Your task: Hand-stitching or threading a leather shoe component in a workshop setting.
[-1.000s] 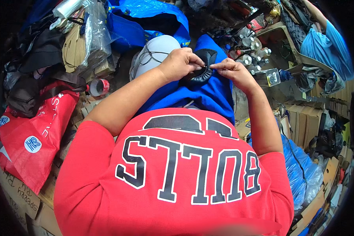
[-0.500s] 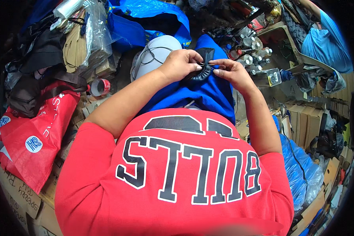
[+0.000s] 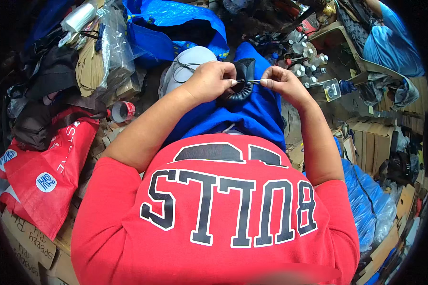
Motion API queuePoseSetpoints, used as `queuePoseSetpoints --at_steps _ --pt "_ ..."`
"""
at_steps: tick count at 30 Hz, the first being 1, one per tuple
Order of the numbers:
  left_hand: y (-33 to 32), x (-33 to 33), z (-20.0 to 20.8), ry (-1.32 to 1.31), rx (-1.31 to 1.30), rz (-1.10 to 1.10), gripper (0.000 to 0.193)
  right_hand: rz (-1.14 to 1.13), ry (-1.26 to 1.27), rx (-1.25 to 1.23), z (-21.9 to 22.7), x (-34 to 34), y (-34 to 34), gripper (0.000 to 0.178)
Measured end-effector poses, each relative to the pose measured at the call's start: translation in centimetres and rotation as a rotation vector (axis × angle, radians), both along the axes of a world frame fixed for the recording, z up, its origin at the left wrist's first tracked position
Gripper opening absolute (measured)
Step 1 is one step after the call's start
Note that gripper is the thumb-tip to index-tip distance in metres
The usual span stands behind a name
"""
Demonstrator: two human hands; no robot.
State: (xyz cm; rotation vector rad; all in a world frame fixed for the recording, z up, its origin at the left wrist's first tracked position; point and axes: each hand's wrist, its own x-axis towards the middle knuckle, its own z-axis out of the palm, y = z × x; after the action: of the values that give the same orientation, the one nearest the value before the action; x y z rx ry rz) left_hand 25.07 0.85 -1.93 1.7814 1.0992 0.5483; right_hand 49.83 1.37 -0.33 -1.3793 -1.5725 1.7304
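Observation:
On the lap over blue trousers (image 3: pixel 223 116) lies a black leather piece (image 3: pixel 234 96), like a shoe upper, with a curved row of gathered stitches. My left hand (image 3: pixel 212 80) is closed at its left side, thumb and finger pinching a thin pale needle-like piece. From the other side my right hand (image 3: pixel 286 85) pinches a thin needle (image 3: pixel 255 81) that points at the gathered seam. A black cord (image 3: pixel 181 66) loops from near my left hand over a white rounded thing (image 3: pixel 195 55). The underside of the leather is hidden.
A blue bag (image 3: pixel 195 19) stands open ahead. Many bottles (image 3: pixel 305 52) crowd the far right beside a worn frame (image 3: pixel 352 45). At left lie a red bag (image 3: pixel 62 175) and a bottle (image 3: pixel 123 111); cardboard (image 3: pixel 366 142) and blue plastic (image 3: pixel 361 199) fill the right.
My right hand has drawn slightly to the right, and its fingers curl more. Both hands now hold their pinch nearly level across the leather, which shows more of its opening.

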Motion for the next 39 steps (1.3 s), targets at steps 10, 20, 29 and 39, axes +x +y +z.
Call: queuePoseSetpoints --at_steps 10,20,29,39 --pt "0.2 1.4 1.8 0.184 0.239 -0.140 0.011 -0.047 -0.027 0.192 2.9 2.7 -1.6 0.014" --pt "0.4 1.5 1.5 0.259 0.402 -0.181 0.010 0.264 -0.726 1.003 4.5 0.1 0.2 0.014" --pt "-0.3 -2.1 0.7 0.145 0.495 -0.218 0.005 0.548 -0.781 1.046 2.6 -1.4 0.0 0.002" --pt "-0.1 -8.1 7.2 -0.633 0.042 0.162 0.014 -0.438 0.333 0.280 4.9 1.0 0.9 0.022"
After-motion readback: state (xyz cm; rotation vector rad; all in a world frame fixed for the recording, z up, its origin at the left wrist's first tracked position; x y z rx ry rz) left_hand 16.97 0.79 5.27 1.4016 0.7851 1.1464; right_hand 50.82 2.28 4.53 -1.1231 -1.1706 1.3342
